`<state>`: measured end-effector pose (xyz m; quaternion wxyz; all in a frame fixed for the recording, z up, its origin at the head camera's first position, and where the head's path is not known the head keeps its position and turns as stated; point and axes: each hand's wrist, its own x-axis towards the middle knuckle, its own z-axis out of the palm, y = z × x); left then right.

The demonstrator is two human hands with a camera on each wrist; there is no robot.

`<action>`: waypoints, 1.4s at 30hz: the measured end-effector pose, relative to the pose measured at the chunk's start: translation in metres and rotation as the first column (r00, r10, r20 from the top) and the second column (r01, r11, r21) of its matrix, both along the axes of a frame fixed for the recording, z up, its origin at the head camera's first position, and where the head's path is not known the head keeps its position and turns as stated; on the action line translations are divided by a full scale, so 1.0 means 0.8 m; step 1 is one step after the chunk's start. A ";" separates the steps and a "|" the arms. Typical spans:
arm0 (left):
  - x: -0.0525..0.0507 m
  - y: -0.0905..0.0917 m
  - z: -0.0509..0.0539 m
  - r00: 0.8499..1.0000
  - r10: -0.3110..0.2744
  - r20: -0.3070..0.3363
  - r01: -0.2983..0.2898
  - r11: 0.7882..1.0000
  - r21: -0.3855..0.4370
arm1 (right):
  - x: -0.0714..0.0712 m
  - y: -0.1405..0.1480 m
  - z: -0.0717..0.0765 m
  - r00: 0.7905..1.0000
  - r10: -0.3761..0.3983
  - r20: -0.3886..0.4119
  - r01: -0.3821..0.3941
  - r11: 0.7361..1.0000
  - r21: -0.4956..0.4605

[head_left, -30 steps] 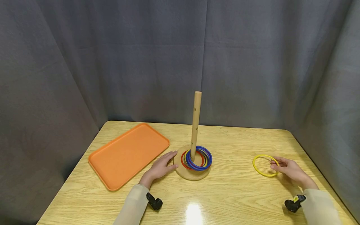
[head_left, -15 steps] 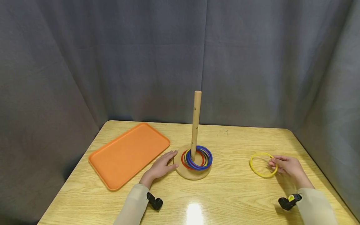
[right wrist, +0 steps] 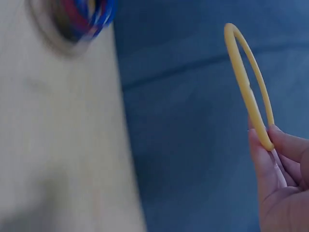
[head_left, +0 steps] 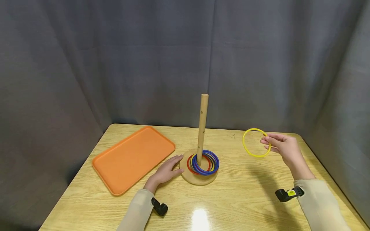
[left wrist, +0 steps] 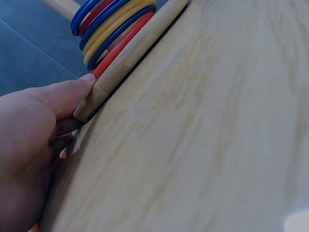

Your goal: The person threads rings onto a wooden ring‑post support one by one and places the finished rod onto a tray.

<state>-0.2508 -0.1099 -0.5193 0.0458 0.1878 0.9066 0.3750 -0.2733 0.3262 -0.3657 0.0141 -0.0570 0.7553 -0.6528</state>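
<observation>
In the head view my right hand (head_left: 286, 149) pinches a yellow ring (head_left: 249, 153) between thumb and fingers, raised above the table at right. The right wrist view shows the same yellow ring (right wrist: 243, 82) nearly edge-on. My left hand (head_left: 165, 171) touches the left edge of a round wooden base (head_left: 189, 178), its fingers fairly straight. In the left wrist view the thumb lies against the base's rim (left wrist: 120, 67). From that base rises an upright wooden peg (head_left: 203, 122). Several blue, red and yellow rings (head_left: 215, 163) lie stacked around its foot.
An orange tray (head_left: 133, 157) lies at an angle on the wooden table (head_left: 231, 199), left of the base. Grey curtains (head_left: 156, 64) hang behind the table and at both sides. A black camera (head_left: 289, 194) is strapped at each wrist.
My right hand has lifted the yellow ring off the table area, upward and somewhat to the left. The left hand, base and stacked rings stay in place.
</observation>
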 end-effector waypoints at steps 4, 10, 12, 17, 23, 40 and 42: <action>-0.003 0.003 -0.002 1.000 -0.010 -0.003 0.010 1.000 0.005 | 0.004 -0.037 0.040 0.998 0.016 -0.058 -0.019 0.998 -0.054; 0.000 0.005 0.000 1.000 -0.001 0.008 0.001 1.000 0.004 | 0.007 -0.095 0.094 0.991 0.033 -0.129 -0.052 0.987 -0.149; 0.000 0.006 0.000 1.000 0.001 0.009 -0.001 1.000 0.003 | 0.009 -0.111 0.111 0.988 0.043 -0.149 -0.070 0.982 -0.176; -0.004 0.007 -0.001 1.000 0.006 -0.004 -0.006 1.000 -0.005 | 0.008 -0.142 0.145 0.980 0.053 -0.192 -0.092 0.976 -0.196; -0.004 0.008 0.001 1.000 0.007 0.014 -0.007 1.000 0.003 | 0.000 -0.169 0.164 0.976 0.043 -0.213 -0.088 0.974 -0.208; -0.006 0.008 0.003 1.000 0.000 0.005 0.000 1.000 0.011 | -0.035 -0.202 0.131 0.997 0.012 -0.076 -0.017 0.998 -0.060; -0.005 0.008 0.002 1.000 0.002 0.007 -0.002 1.000 0.007 | -0.036 -0.201 0.120 0.998 0.021 -0.056 -0.023 0.999 -0.032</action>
